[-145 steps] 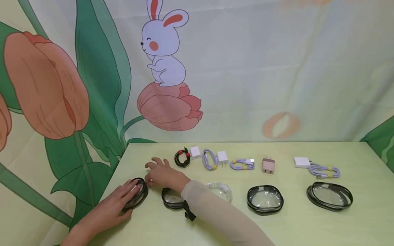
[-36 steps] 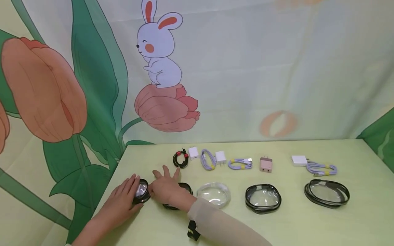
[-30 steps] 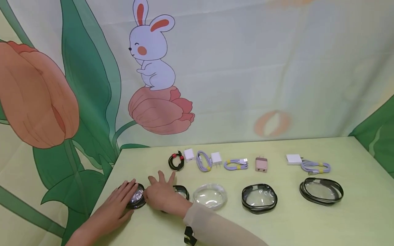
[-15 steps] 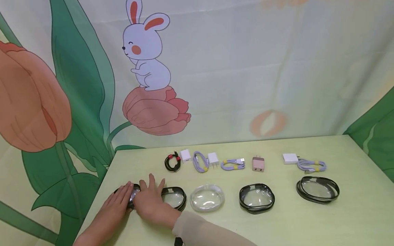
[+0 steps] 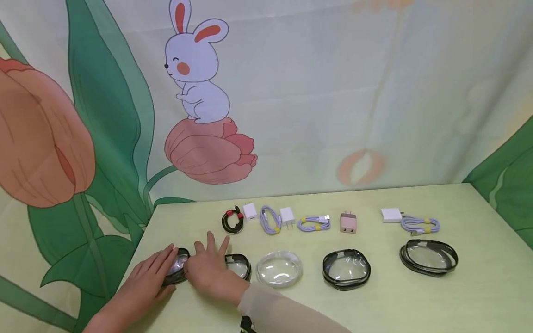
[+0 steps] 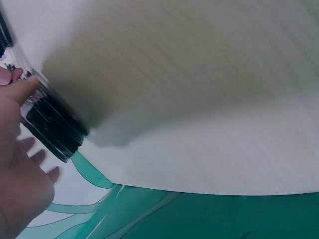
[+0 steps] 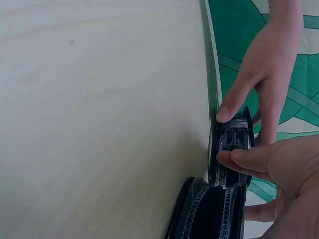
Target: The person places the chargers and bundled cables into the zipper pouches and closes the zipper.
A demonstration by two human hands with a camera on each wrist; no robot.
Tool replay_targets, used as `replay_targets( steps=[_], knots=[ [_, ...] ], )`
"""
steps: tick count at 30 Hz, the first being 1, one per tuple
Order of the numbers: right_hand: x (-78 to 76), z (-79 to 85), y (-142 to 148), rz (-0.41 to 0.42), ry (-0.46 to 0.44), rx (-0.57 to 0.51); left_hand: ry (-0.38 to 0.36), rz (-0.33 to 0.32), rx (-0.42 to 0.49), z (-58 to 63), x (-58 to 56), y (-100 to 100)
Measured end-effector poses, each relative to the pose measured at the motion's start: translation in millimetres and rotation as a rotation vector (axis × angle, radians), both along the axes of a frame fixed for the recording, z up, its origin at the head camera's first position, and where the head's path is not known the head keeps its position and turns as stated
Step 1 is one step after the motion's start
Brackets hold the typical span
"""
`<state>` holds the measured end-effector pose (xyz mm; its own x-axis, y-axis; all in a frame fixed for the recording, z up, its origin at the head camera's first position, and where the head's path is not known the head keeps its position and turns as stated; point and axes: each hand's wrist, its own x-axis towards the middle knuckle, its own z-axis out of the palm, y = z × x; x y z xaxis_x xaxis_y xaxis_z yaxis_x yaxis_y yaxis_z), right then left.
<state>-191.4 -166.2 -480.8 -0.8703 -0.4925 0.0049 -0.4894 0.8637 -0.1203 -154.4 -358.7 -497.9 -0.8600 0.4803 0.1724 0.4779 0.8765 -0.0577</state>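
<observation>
At the left end of the table lies a small clear round zip pouch with a black rim (image 5: 176, 268). My left hand (image 5: 143, 282) lies over its left side and grips it, thumb (image 7: 224, 114) on the near edge and fingers across the far side. At the pouch's right side, my right hand (image 5: 212, 273) pinches at the zipped edge between thumb and forefinger, its other fingers spread. The zip pull itself is hidden under the fingertips. Zip teeth show along the pouch's side (image 7: 232, 137) in the right wrist view. A second black-rimmed pouch (image 5: 241, 266) sits partly behind my right hand.
Further right stand a white-rimmed clear pouch (image 5: 280, 282) and two more black-rimmed pouches (image 5: 346, 283) (image 5: 433, 270). Behind them lie a black coiled cable (image 5: 233, 227), lilac cables (image 5: 270, 221), white plugs (image 5: 287, 216) and a pink plug (image 5: 348, 223). A printed curtain (image 5: 312, 92) hangs behind the table.
My right hand has slid from the pouch's far right side toward its near side. The head view has shifted, and my sleeve has come off the white-rimmed pouch. My left hand keeps its hold.
</observation>
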Motion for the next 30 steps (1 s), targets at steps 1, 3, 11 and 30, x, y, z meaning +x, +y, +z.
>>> replay_targets(
  steps=[1, 3, 11, 30],
  knots=[
    [0.0, 0.6, -0.2, -0.004, 0.006, 0.008, -0.006, -0.017, 0.003, -0.4, 0.2, -0.7],
    [0.5, 1.1, -1.3, -0.016, 0.009, 0.015, -0.033, -0.034, 0.019, -1.3, 1.1, 0.4],
    [8.1, -0.8, -10.0, -0.053, 0.032, -0.010, -0.124, 0.048, 0.060, -0.4, 9.3, 15.6],
    [-27.0, 32.9, 76.3, 0.266, 0.110, 0.030, -0.104, 0.017, 0.022, 14.5, 18.8, 24.8]
  ],
)
